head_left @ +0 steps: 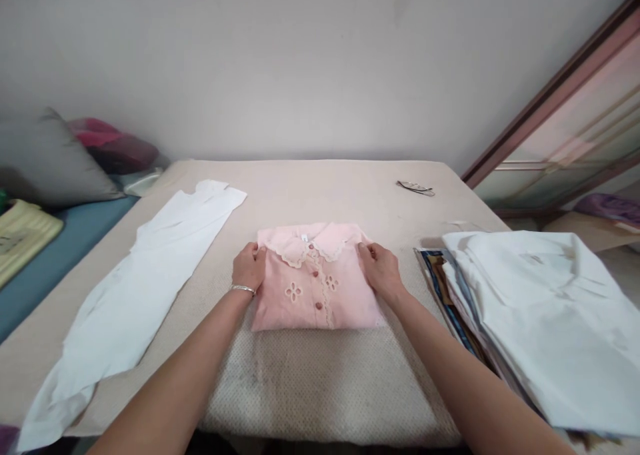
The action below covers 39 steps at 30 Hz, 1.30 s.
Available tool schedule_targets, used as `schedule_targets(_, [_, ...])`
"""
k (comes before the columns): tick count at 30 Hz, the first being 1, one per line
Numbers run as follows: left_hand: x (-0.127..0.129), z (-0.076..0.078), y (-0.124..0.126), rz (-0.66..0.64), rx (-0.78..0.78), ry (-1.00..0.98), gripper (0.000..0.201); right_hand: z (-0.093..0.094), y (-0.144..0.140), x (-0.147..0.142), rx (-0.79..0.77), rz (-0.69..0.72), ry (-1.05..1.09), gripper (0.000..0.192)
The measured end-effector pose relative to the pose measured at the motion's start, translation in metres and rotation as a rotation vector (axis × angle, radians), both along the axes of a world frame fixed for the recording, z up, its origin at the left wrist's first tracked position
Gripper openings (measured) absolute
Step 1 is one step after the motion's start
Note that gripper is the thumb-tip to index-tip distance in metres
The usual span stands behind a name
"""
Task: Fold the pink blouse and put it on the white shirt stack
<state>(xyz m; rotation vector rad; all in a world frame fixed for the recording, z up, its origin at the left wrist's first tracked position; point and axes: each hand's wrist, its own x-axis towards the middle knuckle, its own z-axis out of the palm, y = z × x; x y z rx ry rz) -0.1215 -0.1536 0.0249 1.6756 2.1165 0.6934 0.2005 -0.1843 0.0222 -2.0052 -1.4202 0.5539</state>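
A pink blouse (345,295), folded into a neat rectangle, lies in front of me with its collar at the far side. Scalloped trim edges the collar, and buttons run down the middle between cut-out flower patterns. My left hand (249,268), with a bracelet at the wrist, grips the blouse's left edge near the collar. On the opposite edge, my right hand (381,268) is closed on the fabric, thumb on top. Both hands hide the fingertips beneath the cloth.
A long white garment (145,282) stretches along the left of the covered table (310,182). At right stands a stack of folded clothes topped by a white shirt (555,322). Eyeglasses (415,188) rest near the back. A grey cushion (50,155) sits far left.
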Motion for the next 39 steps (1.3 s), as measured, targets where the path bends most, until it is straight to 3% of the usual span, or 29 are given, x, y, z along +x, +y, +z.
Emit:
schedule_targets(4, [-0.003, 0.004, 0.002, -0.021, -0.026, 0.023, 0.028, 0.002, 0.004, 0.009, 0.021, 0.015, 0.184, 0.046])
schedule_targets(9, [-0.008, 0.009, -0.001, -0.086, -0.011, 0.064, 0.033, 0.003, 0.011, 0.007, -0.015, 0.025, 0.256, 0.036])
schedule_targets(12, [-0.011, 0.011, -0.003, -0.092, 0.011, 0.083, 0.033, 0.008, 0.023, -0.001, -0.036, -0.016, 0.184, 0.039])
schedule_targets(15, [-0.012, 0.01, -0.002, -0.092, 0.024, 0.072, 0.029, 0.016, 0.038, -0.006, -0.045, -0.045, 0.108, 0.026])
schedule_targets(20, [-0.013, 0.005, 0.001, -0.036, 0.095, 0.101, 0.029, 0.023, 0.052, -0.005, 0.086, -0.019, -0.01, 0.021])
schedule_targets(25, [-0.008, 0.0, 0.001, -0.063, 0.003, 0.124, 0.021, 0.009, 0.05, 0.006, -0.086, -0.019, -0.113, 0.021])
schedule_targets(27, [-0.008, 0.002, 0.001, -0.05, -0.025, 0.046, 0.017, 0.01, 0.046, 0.014, -0.025, -0.035, -0.088, 0.028])
schedule_targets(30, [-0.013, 0.011, -0.001, 0.032, -0.07, -0.234, 0.014, 0.02, 0.031, 0.025, 0.031, -0.057, -0.058, 0.032])
schedule_targets(33, [-0.019, 0.022, -0.012, 0.088, -0.16, -0.445, 0.02, 0.028, 0.002, 0.026, -0.072, 0.029, 0.059, 0.03])
schedule_targets(39, [-0.016, 0.045, -0.043, -0.003, -0.468, -0.832, 0.045, 0.017, -0.052, 0.009, -0.243, 0.198, 0.408, 0.037])
